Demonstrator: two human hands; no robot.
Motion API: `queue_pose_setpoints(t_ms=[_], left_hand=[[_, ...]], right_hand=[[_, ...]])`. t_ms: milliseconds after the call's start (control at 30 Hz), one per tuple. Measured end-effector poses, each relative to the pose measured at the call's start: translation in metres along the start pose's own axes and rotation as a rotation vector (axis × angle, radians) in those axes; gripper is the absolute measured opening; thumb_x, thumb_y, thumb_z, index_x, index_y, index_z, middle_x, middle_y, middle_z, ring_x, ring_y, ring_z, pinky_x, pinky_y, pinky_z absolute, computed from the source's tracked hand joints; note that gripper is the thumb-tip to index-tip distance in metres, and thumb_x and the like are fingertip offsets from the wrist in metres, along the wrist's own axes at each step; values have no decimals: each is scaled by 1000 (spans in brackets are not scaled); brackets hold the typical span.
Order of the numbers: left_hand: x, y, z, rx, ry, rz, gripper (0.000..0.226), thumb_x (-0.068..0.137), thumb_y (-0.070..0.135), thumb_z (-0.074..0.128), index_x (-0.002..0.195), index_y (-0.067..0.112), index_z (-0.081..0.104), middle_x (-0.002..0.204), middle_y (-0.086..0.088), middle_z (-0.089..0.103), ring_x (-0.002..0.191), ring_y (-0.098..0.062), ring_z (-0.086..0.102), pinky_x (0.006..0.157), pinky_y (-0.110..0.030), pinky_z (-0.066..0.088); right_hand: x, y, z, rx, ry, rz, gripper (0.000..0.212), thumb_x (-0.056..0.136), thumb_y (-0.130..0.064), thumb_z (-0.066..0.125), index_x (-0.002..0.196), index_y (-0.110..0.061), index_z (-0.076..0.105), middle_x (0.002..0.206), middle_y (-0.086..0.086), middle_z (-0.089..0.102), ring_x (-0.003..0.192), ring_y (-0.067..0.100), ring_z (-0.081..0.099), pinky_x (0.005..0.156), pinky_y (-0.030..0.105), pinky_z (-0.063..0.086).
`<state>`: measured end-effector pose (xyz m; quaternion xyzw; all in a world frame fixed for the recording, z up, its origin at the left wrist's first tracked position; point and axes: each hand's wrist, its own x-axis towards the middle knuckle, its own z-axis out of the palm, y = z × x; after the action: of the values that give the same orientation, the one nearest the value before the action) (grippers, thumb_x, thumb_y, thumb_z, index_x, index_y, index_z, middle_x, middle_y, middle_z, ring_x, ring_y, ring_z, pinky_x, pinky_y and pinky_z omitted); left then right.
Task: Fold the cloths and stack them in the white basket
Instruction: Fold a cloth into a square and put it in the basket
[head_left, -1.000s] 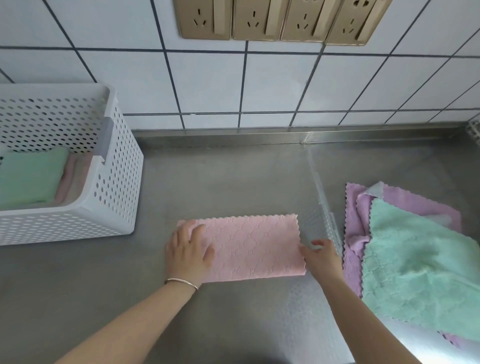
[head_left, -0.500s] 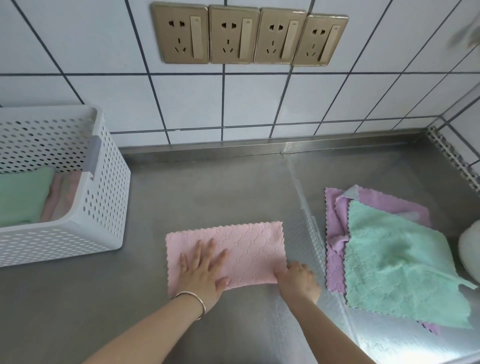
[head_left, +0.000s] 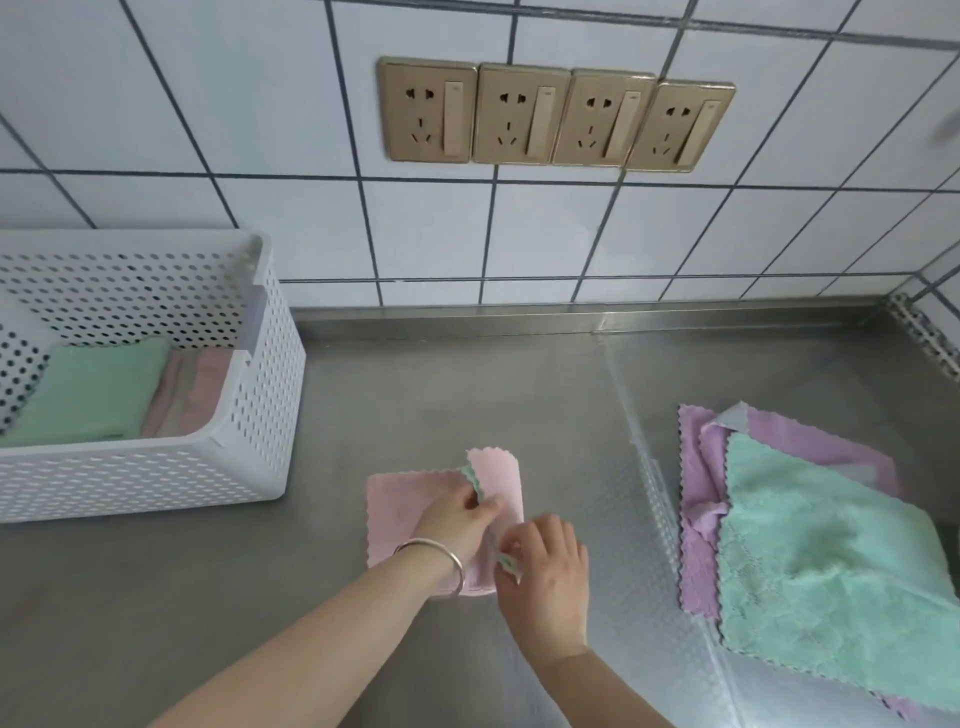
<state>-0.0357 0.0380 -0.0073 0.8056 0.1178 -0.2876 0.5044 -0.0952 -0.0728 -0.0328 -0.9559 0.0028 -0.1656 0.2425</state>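
- The white basket (head_left: 249, 457) is sitting at the left on the steel tabletop (head_left: 441, 395), already holding a folded green cloth (head_left: 88, 395) with pinkish folded ones beside it, so part of the stacking is looking done.
- The pink cloth (head_left: 395, 509), lying flat as a long rectangle a moment ago, is now being doubled over: its right end is standing up and coming across toward the left, showing a green edge underneath.
- The left hand (head_left: 457, 525), earlier pressing flat on the cloth, is now pinching the lifted edge; its grip is grasping the pink cloth.
- The right hand (head_left: 545, 566) is likewise pinching the near corner of that flap, fingers curled round it.
- This is looking like the second fold, leaving the carry to the basket.
- The unfolded pile (head_left: 810, 561), green over purple, is waiting at the right, well apart.
- Nothing is standing between cloth and basket.
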Motion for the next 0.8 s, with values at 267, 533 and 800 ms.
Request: queue_pose_setpoints(t_ms=[267, 533, 800], left_hand=[[3, -18, -25, -55, 247, -117, 23, 94, 14, 38, 91, 9, 60, 92, -16, 62, 83, -29, 53, 82, -32, 43], [-5, -41, -49, -56, 304, -44, 26, 97, 17, 39, 112, 6, 57, 114, -7, 59, 98, -24, 52, 78, -24, 33], [7, -67, -56, -51, 419, -160, 32, 95, 12, 41, 64, 19, 37, 62, -1, 38, 73, -24, 36, 63, -31, 25]], right_hand=[[-5, -25, 18, 146, -116, -282, 40, 59, -14, 46, 98, -21, 49, 112, -4, 47, 89, 16, 46, 72, 21, 35], [-16, 0, 38, -96, -425, -213, 94, 53, -25, 75, 138, -17, 37, 144, -1, 43, 129, 15, 35, 99, 33, 47], [-13, 0, 53, -231, -496, -277, 104, 35, -32, 82, 131, -19, 42, 133, -3, 56, 125, 15, 37, 93, 37, 51]])
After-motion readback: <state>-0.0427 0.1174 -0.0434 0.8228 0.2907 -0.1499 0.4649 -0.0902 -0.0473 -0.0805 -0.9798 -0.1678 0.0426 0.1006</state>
